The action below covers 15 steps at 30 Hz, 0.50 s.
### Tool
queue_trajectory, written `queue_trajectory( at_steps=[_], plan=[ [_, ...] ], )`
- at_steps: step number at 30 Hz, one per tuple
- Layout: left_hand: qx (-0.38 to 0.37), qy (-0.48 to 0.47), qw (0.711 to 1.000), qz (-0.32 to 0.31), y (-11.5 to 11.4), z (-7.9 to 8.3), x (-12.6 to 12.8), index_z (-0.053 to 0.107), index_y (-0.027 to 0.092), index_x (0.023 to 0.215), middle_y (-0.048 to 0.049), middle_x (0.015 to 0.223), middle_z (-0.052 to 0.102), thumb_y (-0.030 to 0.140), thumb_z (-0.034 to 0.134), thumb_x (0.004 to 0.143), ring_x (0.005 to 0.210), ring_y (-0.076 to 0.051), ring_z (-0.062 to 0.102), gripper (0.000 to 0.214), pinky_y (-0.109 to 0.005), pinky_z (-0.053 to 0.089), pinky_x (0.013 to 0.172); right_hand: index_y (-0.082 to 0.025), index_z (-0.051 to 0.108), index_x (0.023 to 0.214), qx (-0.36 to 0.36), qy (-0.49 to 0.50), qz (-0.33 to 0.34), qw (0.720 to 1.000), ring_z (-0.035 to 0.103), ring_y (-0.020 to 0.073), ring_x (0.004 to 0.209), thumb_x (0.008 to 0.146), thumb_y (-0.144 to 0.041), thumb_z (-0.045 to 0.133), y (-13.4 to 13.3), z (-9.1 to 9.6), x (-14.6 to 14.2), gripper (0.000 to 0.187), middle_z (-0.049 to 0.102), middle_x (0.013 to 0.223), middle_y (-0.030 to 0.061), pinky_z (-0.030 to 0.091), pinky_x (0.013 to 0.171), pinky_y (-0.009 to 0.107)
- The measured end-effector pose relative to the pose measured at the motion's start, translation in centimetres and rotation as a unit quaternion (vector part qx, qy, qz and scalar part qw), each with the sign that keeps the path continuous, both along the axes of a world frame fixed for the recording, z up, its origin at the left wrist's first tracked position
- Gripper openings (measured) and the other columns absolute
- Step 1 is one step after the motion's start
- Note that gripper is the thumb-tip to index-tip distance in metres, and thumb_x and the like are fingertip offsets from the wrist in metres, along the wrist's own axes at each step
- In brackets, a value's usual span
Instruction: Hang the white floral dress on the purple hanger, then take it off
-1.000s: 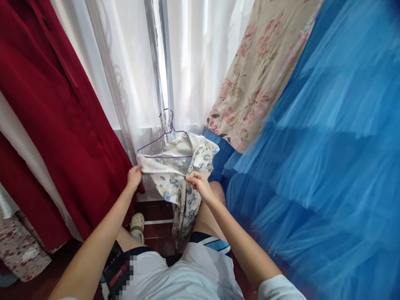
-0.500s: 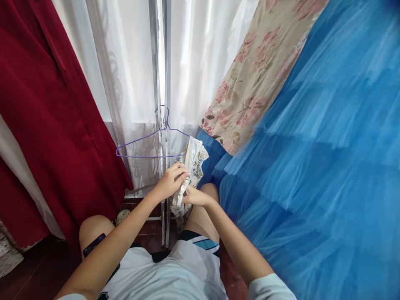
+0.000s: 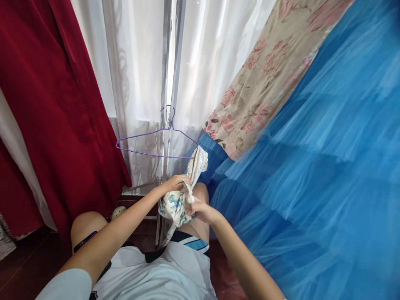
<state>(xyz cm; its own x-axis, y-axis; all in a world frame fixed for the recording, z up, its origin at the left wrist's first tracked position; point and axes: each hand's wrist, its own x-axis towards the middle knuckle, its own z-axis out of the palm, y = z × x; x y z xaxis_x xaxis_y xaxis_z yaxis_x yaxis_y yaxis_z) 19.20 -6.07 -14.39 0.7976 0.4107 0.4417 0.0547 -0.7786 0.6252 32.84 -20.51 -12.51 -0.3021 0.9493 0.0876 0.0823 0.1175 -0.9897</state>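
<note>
A white garment with a blue and yellow floral print is bunched between my hands, above my right thigh. One end of it hangs on the right arm of a purple wire hanger, whose left arm is bare. My left hand closes on the garment's upper left edge, its fingertips partly hidden by the cloth. Lower and to the right, my right hand grips a fold of the same garment, fingers partly covered by fabric.
Metal uprights stand in front of a white curtain. Dark red cloth hangs at left. A beige floral cloth and a tiered blue tulle skirt fill the right side. A dark phone rests on my left thigh.
The garment has been spread and turned, so its printed body bulges toward me between my hands. My right hand has moved slightly lower and right, and the hanger's right side has dipped.
</note>
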Motion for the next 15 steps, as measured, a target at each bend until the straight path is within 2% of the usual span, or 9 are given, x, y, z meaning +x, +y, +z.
queue_trajectory(
  at_steps=[3,7,9,11,13,15],
  plan=[
    [-0.003,0.034,0.999,0.002,1.5,-0.2,0.5,0.071,0.018,0.079,-0.0072,0.094,0.071,0.010,0.052,0.066,0.098,-0.024,0.063,0.024,-0.035,0.048,0.092,-0.017,0.065,0.093,0.017,-0.037,0.032,0.999,0.057,0.0185,0.076,0.076,-0.033,0.069,-0.9,2.3,1.1,0.024,0.065,0.082,0.0028,0.048,0.072,0.030],
    [-0.002,0.051,0.998,0.034,2.8,-0.5,-0.9,0.068,0.016,0.071,-0.0067,0.084,0.070,0.010,0.051,0.064,0.088,-0.022,0.063,0.020,-0.031,0.047,0.085,-0.015,0.062,0.082,0.041,-0.105,-0.002,0.994,0.049,0.0147,0.063,0.084,-0.040,0.063,-2.7,4.0,2.3,0.025,0.060,0.072,0.0022,0.040,0.057,0.025],
    [-0.013,0.073,0.996,0.051,3.2,-0.8,-2.8,0.067,0.016,0.068,-0.0049,0.077,0.069,0.014,0.050,0.069,0.079,-0.020,0.063,0.017,-0.028,0.048,0.078,-0.015,0.060,0.077,0.042,-0.128,0.002,0.991,0.046,0.0136,0.059,0.084,-0.038,0.061,-3.2,4.6,3.0,0.024,0.058,0.068,0.0015,0.037,0.053,0.024],
    [-0.025,0.097,0.992,0.070,3.3,-1.2,-5.5,0.068,0.016,0.071,-0.0030,0.074,0.068,0.018,0.049,0.073,0.073,-0.019,0.062,0.019,-0.025,0.047,0.071,-0.016,0.059,0.072,0.075,-0.157,-0.017,0.985,0.044,0.0124,0.056,0.083,-0.030,0.058,-2.9,5.2,3.8,0.019,0.055,0.064,-0.0001,0.034,0.051,0.024],
    [-0.032,0.118,0.988,0.097,3.3,-1.5,-8.7,0.069,0.016,0.075,-0.0016,0.072,0.067,0.022,0.051,0.075,0.071,-0.018,0.061,0.019,-0.023,0.045,0.067,-0.016,0.057,0.067,0.140,-0.203,-0.057,0.967,0.042,0.0116,0.055,0.080,-0.021,0.055,-1.6,5.9,4.5,0.015,0.051,0.060,-0.0017,0.031,0.050,0.023],
    [-0.036,0.136,0.982,0.126,3.3,-1.4,-12.3,0.069,0.015,0.076,-0.0012,0.068,0.065,0.027,0.054,0.076,0.066,-0.017,0.059,0.019,-0.022,0.043,0.062,-0.016,0.062,0.070,0.216,-0.241,-0.104,0.941,0.044,0.0117,0.057,0.075,-0.016,0.053,0.8,6.5,5.1,0.010,0.052,0.061,-0.0021,0.032,0.052,0.023]
  ],
)
